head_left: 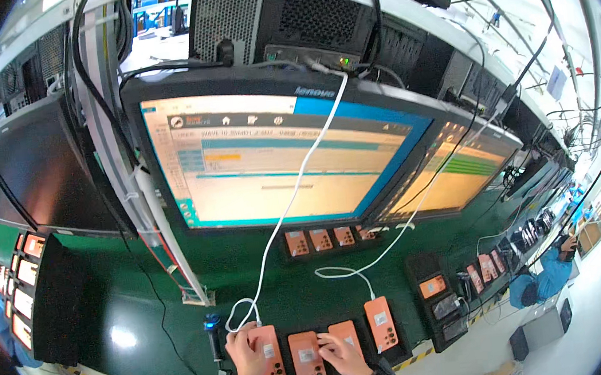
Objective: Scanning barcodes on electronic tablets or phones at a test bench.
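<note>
Several orange-pink phones lie back up in a row on a black tray [366, 347] in front of me. My left hand [243, 354] is closed at the upper left edge of the leftmost phone [269, 359]; a white cable [258, 310] runs into that phone's top end. Beside it lies a second phone [307, 359] with a pale label. The fingers of my right hand [343, 356] are apart, at the right edge of that second phone. This hand partly covers a third phone [344, 331]. Farther right, a fourth phone [381, 324] has another white cable plugged into its top.
A handheld scanner [213, 336] stands left of my left hand. Two lit monitors [290, 159] hang over the green bench [137, 307], with more phones [321, 240] beneath. Black trays [438, 312] with phones stand at the right. A person [548, 275] in blue is at the far right.
</note>
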